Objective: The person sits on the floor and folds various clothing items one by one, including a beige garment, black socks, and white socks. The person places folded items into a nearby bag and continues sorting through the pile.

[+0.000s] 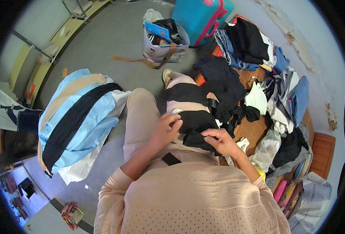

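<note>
A black garment (pixel 198 120) with a few white bits at its edges lies folded across my lap. My left hand (pixel 165 130) is closed in a pinch at its left edge. On the near side my right hand (pixel 221 142) grips a fold of the same black cloth between thumb and fingers. A small dark flat piece (pixel 171 159) rests on my lap, close to my body. Beyond the garment, a wide black band of cloth (pixel 186 93) lies over my right leg.
To the left are light blue, beige and black clothes (pixel 79 117) in a draped pile. Dark clothes (pixel 221 84) and folded stacks (pixel 250 41) cover a wooden surface (pixel 248 130) on the right. A stuffed bag (pixel 164 52) and a teal suitcase (pixel 198 19) stand ahead.
</note>
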The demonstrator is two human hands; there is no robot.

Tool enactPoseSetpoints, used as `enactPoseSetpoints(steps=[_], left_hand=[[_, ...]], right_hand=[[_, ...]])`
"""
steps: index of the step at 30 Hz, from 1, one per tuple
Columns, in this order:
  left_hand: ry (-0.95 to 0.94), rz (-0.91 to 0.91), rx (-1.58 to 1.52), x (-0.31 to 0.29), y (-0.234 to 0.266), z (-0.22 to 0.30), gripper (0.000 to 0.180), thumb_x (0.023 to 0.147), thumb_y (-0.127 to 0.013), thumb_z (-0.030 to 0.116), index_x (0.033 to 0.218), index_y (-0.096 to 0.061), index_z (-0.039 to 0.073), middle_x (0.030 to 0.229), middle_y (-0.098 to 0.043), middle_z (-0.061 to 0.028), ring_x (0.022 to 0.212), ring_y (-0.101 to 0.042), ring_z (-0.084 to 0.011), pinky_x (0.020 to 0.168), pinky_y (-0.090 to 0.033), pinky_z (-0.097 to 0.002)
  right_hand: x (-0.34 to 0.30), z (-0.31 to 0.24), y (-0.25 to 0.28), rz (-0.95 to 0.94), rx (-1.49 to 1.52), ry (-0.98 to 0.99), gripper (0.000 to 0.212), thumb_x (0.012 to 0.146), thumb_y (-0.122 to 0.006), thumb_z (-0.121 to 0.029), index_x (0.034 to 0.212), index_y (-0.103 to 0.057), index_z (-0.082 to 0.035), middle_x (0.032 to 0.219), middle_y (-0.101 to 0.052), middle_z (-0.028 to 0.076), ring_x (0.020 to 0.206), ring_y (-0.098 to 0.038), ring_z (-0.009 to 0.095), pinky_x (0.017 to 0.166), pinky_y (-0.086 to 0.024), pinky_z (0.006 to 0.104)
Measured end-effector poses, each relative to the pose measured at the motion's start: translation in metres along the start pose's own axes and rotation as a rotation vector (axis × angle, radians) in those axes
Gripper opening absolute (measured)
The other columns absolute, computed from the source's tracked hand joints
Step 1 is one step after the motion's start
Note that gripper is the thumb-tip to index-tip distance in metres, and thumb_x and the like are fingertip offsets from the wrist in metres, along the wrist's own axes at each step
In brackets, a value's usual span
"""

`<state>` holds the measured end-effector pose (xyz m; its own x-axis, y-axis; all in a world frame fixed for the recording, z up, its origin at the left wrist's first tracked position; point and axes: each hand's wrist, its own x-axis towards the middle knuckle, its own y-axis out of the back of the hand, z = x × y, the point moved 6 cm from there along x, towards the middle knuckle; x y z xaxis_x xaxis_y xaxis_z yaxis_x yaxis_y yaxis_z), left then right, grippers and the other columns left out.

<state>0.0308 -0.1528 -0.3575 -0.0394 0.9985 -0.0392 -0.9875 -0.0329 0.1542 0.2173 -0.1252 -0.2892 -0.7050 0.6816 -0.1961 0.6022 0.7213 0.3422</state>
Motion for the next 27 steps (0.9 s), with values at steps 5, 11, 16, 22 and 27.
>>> enactPoseSetpoints(steps=[5, 11, 16, 22, 27], left_hand=[[-0.462, -0.233, 0.416, -0.015, -0.009, 0.093, 0.025, 0.075, -0.073, 0.023, 0.093, -0.066, 0.007, 0.079, -0.057, -0.0044, 0.079, -0.057, -0.0181, 0.073, -0.045, -0.0298], [0.335, -0.162, -0.271, -0.014, -0.015, 0.022, 0.023, 0.081, -0.071, 0.02, 0.095, -0.066, 0.003, 0.076, -0.061, 0.0023, 0.067, -0.052, -0.0056, 0.059, -0.044, -0.0238], [0.342, 0.015, -0.443, 0.003, -0.01, 0.017, 0.014, 0.087, -0.064, 0.012, 0.098, -0.065, 0.004, 0.079, -0.06, 0.0023, 0.066, -0.051, -0.0052, 0.058, -0.044, -0.0213], [0.472, 0.088, -0.445, 0.003, -0.007, 0.013, 0.018, 0.088, -0.063, 0.009, 0.104, -0.063, 0.002, 0.082, -0.06, 0.001, 0.069, -0.052, -0.0048, 0.061, -0.044, -0.0208], [0.26, 0.063, -0.189, 0.007, -0.003, 0.015, 0.016, 0.088, -0.062, 0.008, 0.102, -0.062, 0.001, 0.082, -0.059, 0.0009, 0.072, -0.052, -0.0067, 0.067, -0.044, -0.0214]], right_hand=[[-0.005, -0.018, -0.009, 0.01, 0.035, 0.099, 0.017, 0.083, -0.063, -0.002, 0.1, -0.063, -0.001, 0.088, -0.067, 0.01, 0.077, -0.064, 0.015, 0.069, -0.049, 0.0254], [-0.029, 0.016, 0.023, -0.213, 0.212, -0.156, 0.031, 0.077, -0.072, -0.007, 0.105, -0.061, -0.001, 0.088, -0.062, -0.001, 0.08, -0.052, 0.006, 0.074, -0.044, 0.0229], [-0.037, 0.051, 0.05, -0.042, 0.525, -0.229, 0.04, 0.079, -0.064, 0.008, 0.117, -0.053, 0.0, 0.102, -0.063, 0.007, 0.077, -0.063, 0.012, 0.069, -0.052, 0.0248], [-0.038, 0.067, 0.058, 0.013, 0.791, -0.214, 0.05, 0.074, -0.064, 0.012, 0.121, -0.052, -0.003, 0.126, -0.051, 0.007, 0.105, -0.056, 0.012, 0.078, -0.052, 0.0267], [-0.04, 0.066, 0.061, 0.008, 0.941, -0.228, 0.047, 0.075, -0.067, 0.004, 0.12, -0.054, -0.005, 0.117, -0.057, 0.004, 0.098, -0.057, 0.01, 0.079, -0.049, 0.0278]])
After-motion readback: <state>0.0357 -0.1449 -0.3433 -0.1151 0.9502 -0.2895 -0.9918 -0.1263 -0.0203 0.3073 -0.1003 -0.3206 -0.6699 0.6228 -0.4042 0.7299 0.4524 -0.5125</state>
